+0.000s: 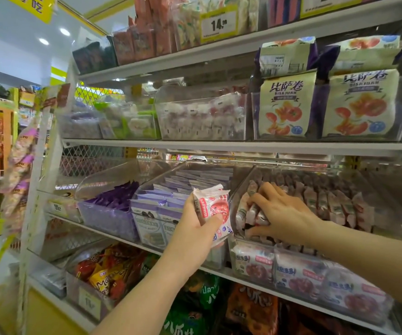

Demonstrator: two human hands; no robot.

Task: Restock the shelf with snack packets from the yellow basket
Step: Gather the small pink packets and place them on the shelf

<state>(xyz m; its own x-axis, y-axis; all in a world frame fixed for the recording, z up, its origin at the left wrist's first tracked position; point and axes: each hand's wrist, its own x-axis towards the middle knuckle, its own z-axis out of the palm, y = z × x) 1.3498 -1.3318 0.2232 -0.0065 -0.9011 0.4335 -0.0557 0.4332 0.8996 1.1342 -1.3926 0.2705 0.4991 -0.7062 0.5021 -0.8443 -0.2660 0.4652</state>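
Stocking step. Left hand (194,229) grips snack packets (213,207); right hand (281,211) spreads over rows (328,201) in clear bin (240,189), grasp unclear. Next: slot packets upright.

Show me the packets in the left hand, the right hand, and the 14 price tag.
packets (217,204), head view, printed front of the outer packet
right hand (283,213), head view, back of the hand
price tag (219,24), head view, printed number

Fingertips of right hand (283,211) hidden among packets (328,201); hanging strips (18,165) at left blurred.
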